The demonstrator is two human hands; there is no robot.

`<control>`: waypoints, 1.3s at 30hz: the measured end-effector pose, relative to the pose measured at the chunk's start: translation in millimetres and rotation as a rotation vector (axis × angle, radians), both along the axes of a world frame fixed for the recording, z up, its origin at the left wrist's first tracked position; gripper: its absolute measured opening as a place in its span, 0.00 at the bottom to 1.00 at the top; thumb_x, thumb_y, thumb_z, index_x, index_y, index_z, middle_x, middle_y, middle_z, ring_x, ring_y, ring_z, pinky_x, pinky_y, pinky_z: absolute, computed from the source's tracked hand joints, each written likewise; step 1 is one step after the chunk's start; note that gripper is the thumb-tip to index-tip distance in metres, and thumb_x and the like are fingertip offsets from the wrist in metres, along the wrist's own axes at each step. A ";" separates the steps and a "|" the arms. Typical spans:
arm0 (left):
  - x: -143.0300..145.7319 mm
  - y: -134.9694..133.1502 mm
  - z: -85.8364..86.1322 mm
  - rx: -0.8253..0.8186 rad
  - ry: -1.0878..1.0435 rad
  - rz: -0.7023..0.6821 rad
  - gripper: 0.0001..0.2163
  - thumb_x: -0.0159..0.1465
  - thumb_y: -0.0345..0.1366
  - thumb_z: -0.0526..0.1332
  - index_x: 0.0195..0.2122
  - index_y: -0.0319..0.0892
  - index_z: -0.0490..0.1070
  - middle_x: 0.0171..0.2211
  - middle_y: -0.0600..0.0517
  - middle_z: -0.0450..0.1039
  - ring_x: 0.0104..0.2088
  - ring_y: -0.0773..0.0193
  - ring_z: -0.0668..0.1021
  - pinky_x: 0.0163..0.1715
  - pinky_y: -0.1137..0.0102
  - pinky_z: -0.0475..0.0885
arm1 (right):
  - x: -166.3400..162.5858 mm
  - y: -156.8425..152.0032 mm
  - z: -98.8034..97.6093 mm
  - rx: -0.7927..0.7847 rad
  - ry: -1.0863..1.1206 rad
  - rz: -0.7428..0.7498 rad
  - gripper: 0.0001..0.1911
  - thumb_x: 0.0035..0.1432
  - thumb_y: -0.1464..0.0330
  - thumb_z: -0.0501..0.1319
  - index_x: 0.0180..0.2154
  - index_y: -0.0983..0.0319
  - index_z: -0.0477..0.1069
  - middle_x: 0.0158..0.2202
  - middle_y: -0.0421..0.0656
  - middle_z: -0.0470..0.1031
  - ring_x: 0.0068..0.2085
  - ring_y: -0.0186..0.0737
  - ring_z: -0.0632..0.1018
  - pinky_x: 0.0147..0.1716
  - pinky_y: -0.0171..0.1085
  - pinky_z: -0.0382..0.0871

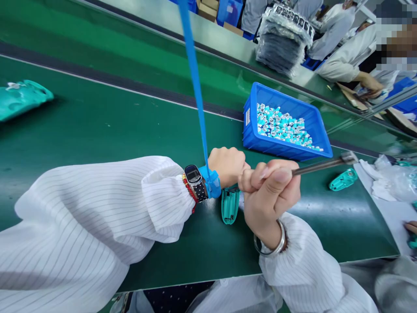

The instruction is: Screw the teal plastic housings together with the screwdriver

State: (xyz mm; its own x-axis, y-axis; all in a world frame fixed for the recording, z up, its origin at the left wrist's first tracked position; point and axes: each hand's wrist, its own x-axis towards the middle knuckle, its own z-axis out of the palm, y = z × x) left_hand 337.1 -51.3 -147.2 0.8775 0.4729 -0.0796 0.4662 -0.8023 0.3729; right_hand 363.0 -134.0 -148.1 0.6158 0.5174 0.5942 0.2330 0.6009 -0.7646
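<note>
My left hand (228, 167) is closed, knuckles up, over the far end of a teal plastic shell (230, 208); its fingertips are hidden. The shell's hollow inner side faces up, with small dark parts in it. Close against the left hand, my right hand (272, 195) pinches a slim pair of metal tweezers (317, 166) between thumb and fingers. Their blunt end sticks out to the right, and their tips are hidden behind the hand. A blue wrist strap (213, 184) circles my left wrist, with its band running upward.
A blue bin (285, 150) of small teal-and-white parts stands beyond my hands. Teal shells lie at right (343, 179) and far left (22, 98) on the green bench (114, 130). Plastic bags (399, 178) lie at right. A co-worker's hand (412, 226) shows at the right edge.
</note>
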 end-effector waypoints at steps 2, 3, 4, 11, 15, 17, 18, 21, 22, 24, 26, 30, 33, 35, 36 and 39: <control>-0.1 -1.9 -0.1 0.002 0.011 0.014 0.13 0.58 0.38 0.49 0.27 0.40 0.71 0.31 0.43 0.74 0.31 0.50 0.77 0.24 0.62 0.65 | -0.2 -2.3 -2.6 0.020 -0.001 0.041 0.12 0.64 0.66 0.49 0.28 0.61 0.60 0.18 0.32 0.50 0.15 0.24 0.55 0.13 0.26 0.52; -1.1 -2.9 -0.3 0.013 0.004 0.017 0.14 0.58 0.37 0.48 0.27 0.41 0.71 0.31 0.43 0.75 0.31 0.51 0.77 0.24 0.62 0.65 | -0.1 -3.5 -3.3 0.026 -0.007 0.061 0.11 0.64 0.66 0.49 0.28 0.61 0.60 0.18 0.32 0.50 0.15 0.23 0.55 0.13 0.26 0.52; -2.4 -3.8 -0.5 0.031 -0.013 0.017 0.14 0.59 0.38 0.47 0.27 0.42 0.71 0.32 0.44 0.75 0.30 0.52 0.76 0.24 0.61 0.65 | 0.3 -4.9 -3.3 0.028 -0.015 0.076 0.11 0.64 0.66 0.50 0.28 0.61 0.61 0.18 0.32 0.51 0.15 0.23 0.55 0.13 0.26 0.52; -5.1 -6.3 -3.8 0.152 -0.113 0.048 0.18 0.60 0.38 0.44 0.29 0.42 0.74 0.32 0.43 0.76 0.31 0.53 0.76 0.26 0.62 0.64 | 1.0 -33.4 15.3 0.047 0.098 0.071 0.13 0.64 0.65 0.47 0.29 0.61 0.62 0.17 0.31 0.48 0.14 0.24 0.51 0.13 0.25 0.50; 2.3 -4.3 -10.7 0.120 -0.084 0.090 0.18 0.57 0.38 0.47 0.31 0.37 0.75 0.32 0.41 0.76 0.33 0.51 0.77 0.26 0.63 0.65 | -9.3 -56.2 12.8 -0.032 0.155 0.057 0.13 0.65 0.65 0.46 0.29 0.61 0.62 0.18 0.32 0.48 0.14 0.24 0.52 0.13 0.25 0.50; 4.8 -3.5 -14.4 0.122 -0.093 0.100 0.17 0.57 0.38 0.48 0.31 0.37 0.75 0.31 0.41 0.76 0.33 0.51 0.77 0.26 0.64 0.65 | -13.9 -60.8 7.6 -0.040 0.154 0.016 0.13 0.64 0.64 0.47 0.29 0.61 0.62 0.18 0.32 0.48 0.15 0.24 0.52 0.13 0.25 0.50; 5.4 -3.2 -15.9 0.125 -0.100 0.103 0.17 0.56 0.38 0.48 0.30 0.37 0.75 0.30 0.41 0.76 0.32 0.51 0.77 0.26 0.65 0.65 | -15.4 -61.1 5.4 -0.036 0.149 -0.006 0.13 0.64 0.64 0.47 0.29 0.61 0.62 0.18 0.32 0.48 0.14 0.24 0.52 0.13 0.25 0.50; 5.8 -3.4 -17.9 0.138 -0.126 0.097 0.17 0.56 0.38 0.48 0.29 0.37 0.75 0.29 0.41 0.76 0.31 0.50 0.77 0.25 0.65 0.65 | -17.4 -58.1 2.3 -0.033 0.148 -0.020 0.13 0.64 0.64 0.47 0.29 0.61 0.62 0.18 0.32 0.48 0.14 0.23 0.53 0.13 0.25 0.51; 5.8 -3.6 -18.0 0.140 -0.133 0.095 0.17 0.56 0.38 0.48 0.28 0.37 0.75 0.29 0.41 0.76 0.31 0.50 0.77 0.24 0.65 0.64 | -17.6 -56.9 2.3 -0.038 0.154 -0.012 0.13 0.64 0.64 0.47 0.29 0.61 0.62 0.18 0.32 0.48 0.14 0.24 0.53 0.13 0.25 0.51; 5.9 -4.2 -17.6 0.140 -0.146 0.089 0.16 0.55 0.38 0.48 0.27 0.37 0.75 0.29 0.41 0.76 0.30 0.50 0.77 0.23 0.65 0.64 | -18.1 -55.3 3.0 -0.053 0.168 0.009 0.13 0.64 0.64 0.48 0.29 0.61 0.62 0.18 0.32 0.48 0.15 0.24 0.53 0.13 0.25 0.51; 6.2 -4.8 -17.3 0.141 -0.165 0.081 0.16 0.55 0.37 0.49 0.27 0.37 0.75 0.28 0.41 0.76 0.30 0.50 0.78 0.23 0.66 0.63 | -18.7 -55.1 3.7 -0.066 0.176 0.010 0.13 0.64 0.64 0.48 0.29 0.61 0.62 0.18 0.32 0.48 0.15 0.24 0.53 0.13 0.25 0.50; 6.2 -6.0 -17.1 0.148 -0.197 0.075 0.16 0.55 0.37 0.49 0.27 0.36 0.75 0.27 0.41 0.76 0.30 0.50 0.78 0.22 0.66 0.62 | -20.6 -55.5 4.3 -0.094 0.157 -0.028 0.12 0.64 0.64 0.49 0.29 0.61 0.62 0.18 0.32 0.48 0.14 0.23 0.53 0.13 0.26 0.51; 5.5 -6.7 -16.2 0.145 -0.205 0.070 0.16 0.56 0.36 0.48 0.27 0.36 0.75 0.27 0.41 0.75 0.30 0.49 0.78 0.22 0.66 0.61 | -23.2 -54.4 4.0 -0.116 0.127 -0.054 0.12 0.64 0.64 0.49 0.29 0.61 0.61 0.18 0.32 0.48 0.14 0.23 0.53 0.13 0.26 0.51; 5.1 -6.8 -15.3 0.142 -0.208 0.069 0.16 0.56 0.36 0.48 0.27 0.36 0.75 0.28 0.40 0.75 0.30 0.49 0.78 0.22 0.66 0.60 | -25.3 -53.2 3.3 -0.115 0.090 -0.085 0.12 0.64 0.63 0.49 0.29 0.61 0.61 0.18 0.31 0.47 0.14 0.23 0.53 0.12 0.25 0.51; 5.0 -6.6 -15.0 0.140 -0.209 0.069 0.17 0.56 0.36 0.48 0.27 0.35 0.75 0.28 0.40 0.75 0.30 0.48 0.78 0.22 0.66 0.60 | -26.3 -52.5 2.8 -0.115 0.068 -0.106 0.12 0.64 0.63 0.49 0.29 0.61 0.61 0.18 0.31 0.47 0.14 0.23 0.53 0.12 0.25 0.50; 4.8 -5.6 -15.1 0.135 -0.208 0.065 0.16 0.56 0.36 0.48 0.27 0.35 0.75 0.27 0.40 0.75 0.30 0.48 0.78 0.21 0.66 0.60 | -28.2 -50.9 0.9 -0.150 0.040 -0.150 0.13 0.64 0.62 0.49 0.28 0.60 0.59 0.17 0.31 0.47 0.14 0.23 0.53 0.12 0.26 0.51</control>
State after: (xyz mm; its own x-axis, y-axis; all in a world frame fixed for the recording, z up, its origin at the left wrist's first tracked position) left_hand 341.9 -56.9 -162.3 0.8360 0.5227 0.1673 0.4427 -0.8224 0.3574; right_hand 334.8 -184.9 -147.1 0.7142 0.4992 0.4906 0.2786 0.4403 -0.8535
